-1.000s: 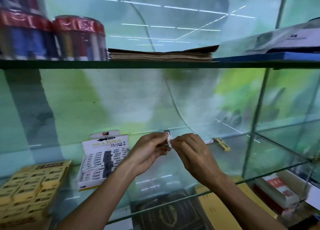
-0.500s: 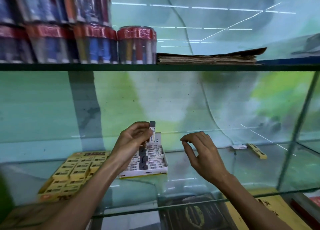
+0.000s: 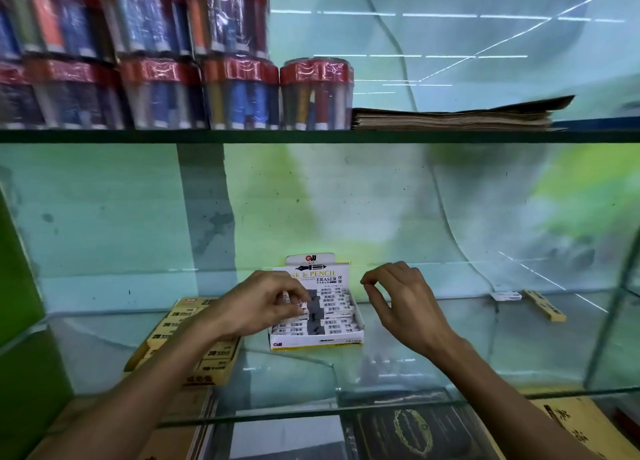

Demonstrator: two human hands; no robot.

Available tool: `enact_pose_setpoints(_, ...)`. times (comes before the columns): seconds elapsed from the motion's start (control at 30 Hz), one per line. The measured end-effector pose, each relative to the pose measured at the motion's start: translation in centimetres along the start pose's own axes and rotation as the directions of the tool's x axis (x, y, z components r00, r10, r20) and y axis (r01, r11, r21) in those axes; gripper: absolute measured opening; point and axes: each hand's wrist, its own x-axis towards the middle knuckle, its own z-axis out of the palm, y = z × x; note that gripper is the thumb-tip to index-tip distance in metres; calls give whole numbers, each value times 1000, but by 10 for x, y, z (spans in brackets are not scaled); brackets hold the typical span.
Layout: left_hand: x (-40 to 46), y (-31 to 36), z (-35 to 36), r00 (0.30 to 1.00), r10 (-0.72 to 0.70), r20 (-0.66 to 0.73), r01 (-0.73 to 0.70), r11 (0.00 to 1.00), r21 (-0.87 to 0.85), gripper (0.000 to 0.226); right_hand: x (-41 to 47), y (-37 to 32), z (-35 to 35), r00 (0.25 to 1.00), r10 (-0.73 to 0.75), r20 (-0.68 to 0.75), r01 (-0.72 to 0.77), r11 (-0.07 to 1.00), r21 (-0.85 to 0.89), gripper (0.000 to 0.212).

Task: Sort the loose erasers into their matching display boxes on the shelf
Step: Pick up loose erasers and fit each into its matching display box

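Yellow eraser box partly behind left forearm

Glass shelf: bare stretch right of the white eraser box, open to the two loose erasers near the right glass wall. Upper shelf caps headroom. Yellow box crowds the left, just beside the white box.

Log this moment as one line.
left hand setting eraser into white box | right hand empty | loose erasers remain

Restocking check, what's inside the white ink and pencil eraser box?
The white cardboard eraser display box holds rows of white-and-grey sleeved erasers. The left hand covers its left rows.
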Motion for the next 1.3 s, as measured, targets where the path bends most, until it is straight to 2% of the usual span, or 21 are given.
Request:
enact_pose_setpoints(0.13,0,-3,4,999,-14,44,7,989,147,18,3,1,3,1000,17,15,-17,1000,-9,7)
enact_pose_setpoints(0.37,0,-9,10,1000,-1,19,-1,991,132,15,-2,6,0,999,46,21,-45,999,-19,7)
enact_pose_setpoints(0.47,5,-3,14,998,33,-49,-29,997,75,9,-7,11,-8,997,69,28,-68,997,-32,8)
enact_pose_setpoints(0.57,15,16,27,988,54,-147,-63,996,-57,5,-16,21,-20,992,115,45,-112,992,-55,8)
enact_pose_setpoints(0.63,24,32,40,985,73,-155,-95,985,-143,8,-24,30,-30,986,155,56,-151,986,-73,9)
enact_pose_setpoints(0.73,37,55,62,979,150,-140,-174,968,-179,11,-36,47,-49,970,235,60,-230,970,-79,9)
enact_pose_setpoints(0.97,67,109,108,956,286,-65,-294,924,-245,9,-67,96,-91,903,416,105,-391,899,-198,13)
enact_pose_setpoints(1.1,82,126,126,949,312,-45,-313,917,-246,10,-72,135,-108,825,536,178,-476,830,-290,22)
enact_pose_setpoints(1.3,98,141,142,953,303,0,-294,923,-248,12,-67,178,-113,744,582,327,-401,781,-479,30)
